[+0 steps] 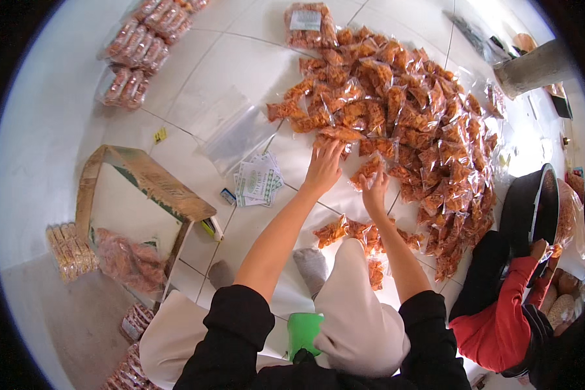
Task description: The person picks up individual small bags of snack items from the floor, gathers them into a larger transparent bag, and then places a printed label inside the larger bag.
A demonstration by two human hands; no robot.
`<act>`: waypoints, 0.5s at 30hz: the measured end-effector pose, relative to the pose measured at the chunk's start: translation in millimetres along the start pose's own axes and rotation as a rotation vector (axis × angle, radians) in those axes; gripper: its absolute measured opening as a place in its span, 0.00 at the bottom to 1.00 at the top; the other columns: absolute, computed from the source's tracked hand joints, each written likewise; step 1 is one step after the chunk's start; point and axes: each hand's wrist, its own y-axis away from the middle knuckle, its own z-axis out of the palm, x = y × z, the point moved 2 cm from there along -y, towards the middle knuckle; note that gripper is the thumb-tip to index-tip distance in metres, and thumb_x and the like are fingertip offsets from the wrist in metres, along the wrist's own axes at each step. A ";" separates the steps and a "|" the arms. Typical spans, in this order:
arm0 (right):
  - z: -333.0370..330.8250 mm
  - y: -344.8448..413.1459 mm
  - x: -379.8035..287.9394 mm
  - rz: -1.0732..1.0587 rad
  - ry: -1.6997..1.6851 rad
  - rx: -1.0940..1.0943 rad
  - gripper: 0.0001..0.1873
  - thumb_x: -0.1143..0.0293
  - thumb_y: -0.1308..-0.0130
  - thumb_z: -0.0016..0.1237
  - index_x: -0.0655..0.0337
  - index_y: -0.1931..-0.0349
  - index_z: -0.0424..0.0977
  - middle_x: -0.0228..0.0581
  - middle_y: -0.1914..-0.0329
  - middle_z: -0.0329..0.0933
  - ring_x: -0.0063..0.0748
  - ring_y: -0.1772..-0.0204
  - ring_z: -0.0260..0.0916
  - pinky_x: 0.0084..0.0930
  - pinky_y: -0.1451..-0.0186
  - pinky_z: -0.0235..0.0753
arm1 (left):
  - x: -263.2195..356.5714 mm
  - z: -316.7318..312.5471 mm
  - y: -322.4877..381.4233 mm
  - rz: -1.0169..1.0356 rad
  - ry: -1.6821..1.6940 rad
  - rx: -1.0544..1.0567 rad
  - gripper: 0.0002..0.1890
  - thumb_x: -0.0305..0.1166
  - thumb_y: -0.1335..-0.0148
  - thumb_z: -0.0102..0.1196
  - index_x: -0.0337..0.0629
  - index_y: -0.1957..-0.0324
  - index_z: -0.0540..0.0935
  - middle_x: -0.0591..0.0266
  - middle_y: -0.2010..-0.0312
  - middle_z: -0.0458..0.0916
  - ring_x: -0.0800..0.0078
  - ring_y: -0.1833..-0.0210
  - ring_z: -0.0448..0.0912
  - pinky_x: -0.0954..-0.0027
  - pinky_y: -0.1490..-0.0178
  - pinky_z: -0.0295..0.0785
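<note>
My left hand (pixel 325 165) reaches to the near edge of a large pile of clear plastic packets of orange-brown snack pieces (pixel 409 126). Its extended fingers lie on one snack packet (pixel 340 133); whether they grip it is hidden. My right hand (pixel 375 187) has its thumb and fingers on the corner of another snack packet (pixel 367 170), just in front of the pile. More loose packets (pixel 331 231) lie on the tiled floor under my right forearm, near my knee.
Printed label cards (pixel 256 180), a small blue box (pixel 228 196) and clear plastic bags (pixel 239 136) lie left. Beyond stands an open carton (pixel 151 180). A larger filled bag (pixel 311 24) and bundled packs (pixel 141 44) are farther off. At right, a red-sleeved person (pixel 497 317) sits by a black tub (pixel 526 214).
</note>
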 end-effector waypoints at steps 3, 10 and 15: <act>19.4 10.8 -44.6 0.043 0.163 0.013 0.42 0.60 0.46 0.53 0.57 0.36 0.43 0.56 0.40 0.49 0.57 0.41 0.50 0.46 0.42 0.55 | -11.8 7.0 -1.2 0.106 -0.240 0.114 0.34 0.28 0.56 0.57 0.46 0.43 0.63 0.59 0.45 0.60 0.56 0.44 0.60 0.53 0.43 0.57; 36.4 22.9 -51.3 -0.094 0.231 0.032 0.35 0.77 0.50 0.46 0.56 0.40 0.50 0.48 0.45 0.56 0.45 0.43 0.55 0.39 0.42 0.59 | -19.7 19.8 31.5 -0.172 -0.139 0.080 0.26 0.31 0.58 0.60 0.41 0.53 0.68 0.57 0.58 0.65 0.58 0.55 0.63 0.58 0.54 0.60; 27.7 33.2 -86.6 0.299 -0.902 -0.266 0.31 0.78 0.46 0.40 0.61 0.40 0.48 0.34 0.63 0.65 0.19 0.65 0.62 0.15 0.65 0.65 | -27.3 -10.8 68.2 -0.324 0.520 0.062 0.25 0.31 0.51 0.58 0.36 0.55 0.61 0.50 0.63 0.71 0.57 0.60 0.71 0.61 0.58 0.66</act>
